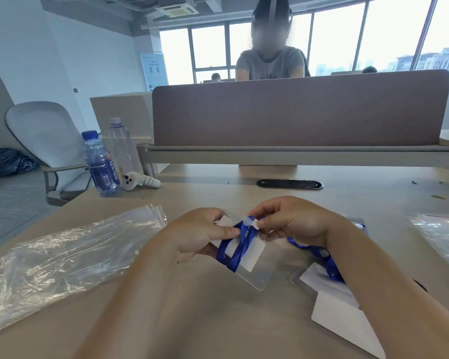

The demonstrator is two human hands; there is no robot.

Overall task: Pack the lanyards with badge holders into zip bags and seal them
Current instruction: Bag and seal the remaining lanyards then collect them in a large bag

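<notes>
My left hand grips a clear badge holder with a white card inside, held just above the desk. A blue lanyard is wound several times round that holder. My right hand pinches the lanyard's end at the holder's top edge. A stack of empty clear zip bags with red seal strips lies on the desk to the left. More badge holders with white cards and a blue lanyard lie under my right forearm.
Another zip bag lies at the right edge. Two water bottles and a white controller stand at the back left. A brown partition closes the desk's far side, with a person seated behind it. An office chair stands left.
</notes>
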